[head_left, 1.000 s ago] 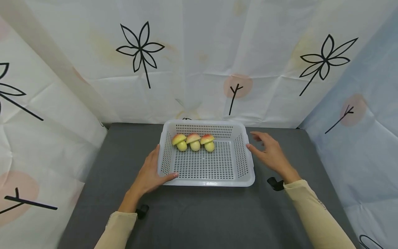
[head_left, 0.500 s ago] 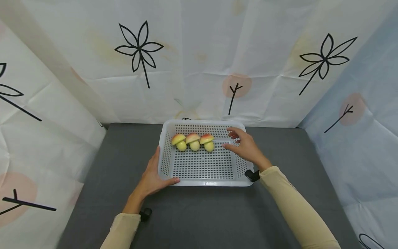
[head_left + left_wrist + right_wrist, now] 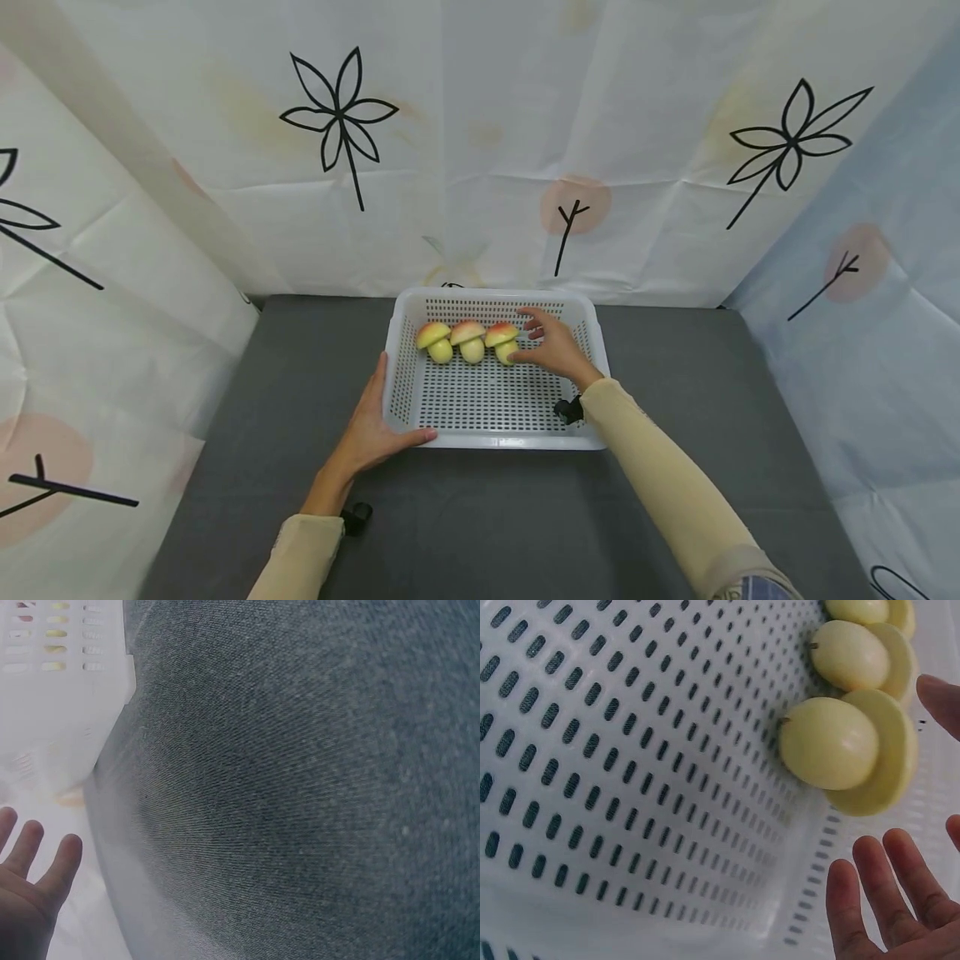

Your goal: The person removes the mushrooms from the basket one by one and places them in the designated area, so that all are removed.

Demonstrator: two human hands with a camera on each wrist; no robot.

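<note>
Three toy mushrooms, the left one (image 3: pixel 433 342), the middle one (image 3: pixel 469 342) and the right one (image 3: pixel 501 335), lie in a row in a white perforated plastic basket (image 3: pixel 495 442). Their caps are yellow with a red blush, over rounded pale-yellow stems. My right hand (image 3: pixel 555 348) is inside the basket, thumb and fingers spread at the right mushroom's side. In the right wrist view, a gap shows between its fingers (image 3: pixel 881 881) and that mushroom (image 3: pixel 832 746). My left hand (image 3: pixel 371 429) rests at the basket's front-left corner, fingers straight along the left side, thumb over the front rim.
A dark grey cloth (image 3: pixel 465 525) covers the table under the basket. White fabric printed with black flowers (image 3: pixel 339 117) hangs close behind the basket and along both sides. A small black wrist camera (image 3: pixel 570 410) sits on the right wrist, over the basket's front right.
My right hand has moved left from outside the basket's right rim, over it, to the right mushroom. The left hand has stayed at its corner. The mushrooms and basket have kept their places.
</note>
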